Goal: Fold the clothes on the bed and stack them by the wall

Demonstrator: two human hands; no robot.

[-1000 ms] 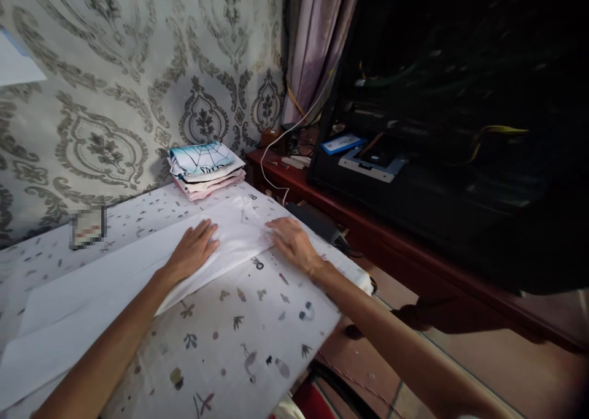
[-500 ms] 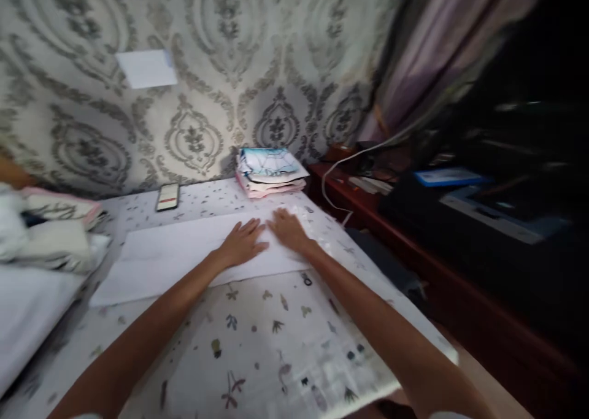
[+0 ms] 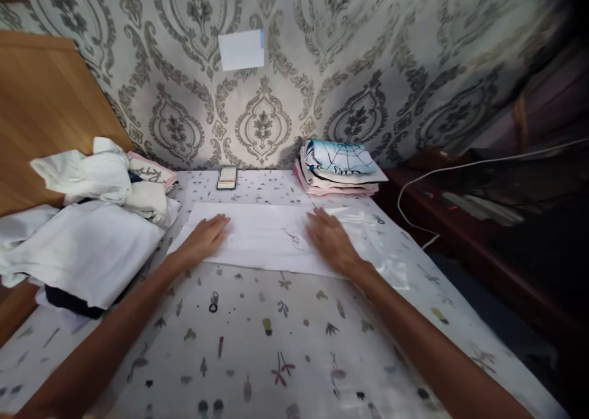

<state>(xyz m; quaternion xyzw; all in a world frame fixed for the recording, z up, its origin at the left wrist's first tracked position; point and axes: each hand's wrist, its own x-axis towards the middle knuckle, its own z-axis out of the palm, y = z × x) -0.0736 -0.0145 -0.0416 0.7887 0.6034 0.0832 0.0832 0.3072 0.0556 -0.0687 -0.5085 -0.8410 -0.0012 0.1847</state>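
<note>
A white folded cloth (image 3: 262, 238) lies as a long flat strip across the patterned sheet (image 3: 257, 321). Over the strip's left part rests my left hand (image 3: 205, 238), its fingers stretched out and angled to the right. My right hand (image 3: 332, 240) lies on the right part of the cloth, palm down, slightly smeared by motion. Neither hand grips anything. A thin grey line drawing shows on the cloth beside my right hand. To the right of that hand, a shiny clear plastic sheet or bag (image 3: 380, 247) lies on the bedding.
On the left is a heap of white and dark clothes (image 3: 87, 235) against a wooden board (image 3: 50, 106). A phone (image 3: 227, 178) lies near the wall. A folded clothes stack (image 3: 340, 169) stands at the back right. A white cable (image 3: 405, 189) runs beyond the right edge.
My hands have moved apart: the left slid to the left along the cloth, the right stayed near its right part. The view has turned left, bringing more of the clothes heap into sight.
</note>
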